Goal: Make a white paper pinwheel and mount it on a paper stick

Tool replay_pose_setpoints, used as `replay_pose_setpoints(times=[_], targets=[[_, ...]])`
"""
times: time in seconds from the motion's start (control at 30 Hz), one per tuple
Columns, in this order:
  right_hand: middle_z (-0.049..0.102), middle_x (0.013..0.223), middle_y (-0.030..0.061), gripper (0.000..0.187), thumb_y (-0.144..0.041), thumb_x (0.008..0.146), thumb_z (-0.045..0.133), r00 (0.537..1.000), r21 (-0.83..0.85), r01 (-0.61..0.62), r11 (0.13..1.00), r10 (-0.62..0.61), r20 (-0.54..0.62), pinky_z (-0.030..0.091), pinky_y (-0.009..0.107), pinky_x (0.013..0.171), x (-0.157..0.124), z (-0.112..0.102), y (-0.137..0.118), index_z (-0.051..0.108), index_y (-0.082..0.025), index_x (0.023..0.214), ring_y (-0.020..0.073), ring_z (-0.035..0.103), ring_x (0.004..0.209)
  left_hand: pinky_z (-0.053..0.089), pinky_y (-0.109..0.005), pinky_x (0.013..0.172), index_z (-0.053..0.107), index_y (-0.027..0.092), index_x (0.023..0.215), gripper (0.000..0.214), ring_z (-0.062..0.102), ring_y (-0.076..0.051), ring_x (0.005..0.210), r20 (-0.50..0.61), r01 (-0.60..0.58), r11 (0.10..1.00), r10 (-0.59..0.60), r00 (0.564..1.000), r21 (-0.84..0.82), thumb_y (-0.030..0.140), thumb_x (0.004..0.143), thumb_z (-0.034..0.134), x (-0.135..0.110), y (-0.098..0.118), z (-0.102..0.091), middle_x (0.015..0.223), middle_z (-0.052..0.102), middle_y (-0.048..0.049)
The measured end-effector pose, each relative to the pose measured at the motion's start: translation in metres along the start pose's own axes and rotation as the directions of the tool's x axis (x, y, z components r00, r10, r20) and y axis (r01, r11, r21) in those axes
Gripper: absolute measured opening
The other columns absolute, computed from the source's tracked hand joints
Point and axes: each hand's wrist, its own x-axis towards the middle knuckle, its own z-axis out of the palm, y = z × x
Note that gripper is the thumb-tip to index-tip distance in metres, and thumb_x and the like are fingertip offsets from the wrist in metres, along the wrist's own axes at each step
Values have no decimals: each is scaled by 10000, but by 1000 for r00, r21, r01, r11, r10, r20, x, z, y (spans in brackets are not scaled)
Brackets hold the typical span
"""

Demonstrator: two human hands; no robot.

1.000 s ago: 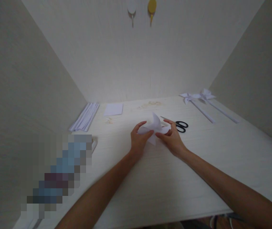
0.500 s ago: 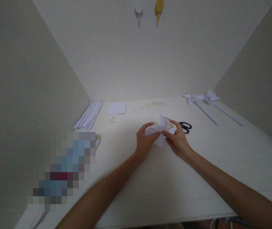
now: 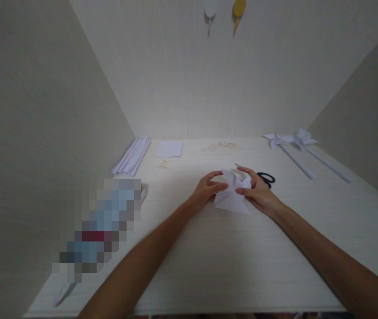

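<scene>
A white paper pinwheel head [image 3: 231, 197] is held between both hands above the middle of the table. My left hand [image 3: 207, 189] pinches its left side, thumb on the near face and fingers behind. On the other side, my right hand [image 3: 258, 191] grips the paper with the thumb close to its centre. A wide flap of the paper spreads down toward me. Just beyond my right hand lie scissors [image 3: 266, 178] with black handles; the hand and paper cover part of them.
White paper sticks [image 3: 131, 157] lie bundled at the left, beside square white paper [image 3: 169, 149] and small pale pieces [image 3: 163, 164]. Two pinwheels [image 3: 303, 138] on sticks lie at the back right. A pixelated object [image 3: 106, 226] occupies the left edge. Hooks [image 3: 239, 9] hang on the back wall.
The lower part of the paper has opened into a wider flap. My left thumb has moved off the paper's centre. The whole view has shifted slightly, so things sit farther right.
</scene>
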Motion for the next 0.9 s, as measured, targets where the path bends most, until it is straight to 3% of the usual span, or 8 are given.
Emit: replay_pose_setpoints(times=[0.2,0.43,0.6,0.77,0.9], targets=[[543,600,-81,748,-126,481,721,981,-136,26,990,0,192,409,226,475,2,-7,5,389,-251,1139,100,516,490,318,-171,438,471,148,1092,682,433,-50,404,-9,-40,964,44,999,262,197,462,727,2,-6,0,489,503,78],[537,649,-59,744,-126,508,704,969,-275,68,959,2,246,410,220,478,5,-11,5,360,-244,1157,100,514,532,291,-160,422,451,112,1110,680,418,-50,414,26,-89,907,86,996,411,178,480,700,6,-11,-2,457,468,88],[544,624,-59,767,-129,503,706,977,-234,35,972,16,211,397,202,462,5,-8,6,336,-230,1168,85,502,498,304,-163,438,474,122,1095,666,409,-42,409,-40,-86,904,113,993,419,172,473,707,6,-11,-1,451,453,98],[515,499,-96,830,-157,496,710,998,-172,14,985,-3,64,345,187,391,1,2,3,286,-225,1207,74,456,389,311,-157,438,478,122,1094,653,391,-33,412,-159,-93,928,159,974,360,170,484,707,5,-11,2,445,436,106],[514,452,-104,848,-145,481,710,1000,-159,-4,987,5,2,321,176,365,1,6,0,285,-211,1212,73,446,362,308,-153,428,476,119,1090,644,395,-34,413,-184,-75,946,138,973,317,157,488,700,4,-9,5,442,449,105]])
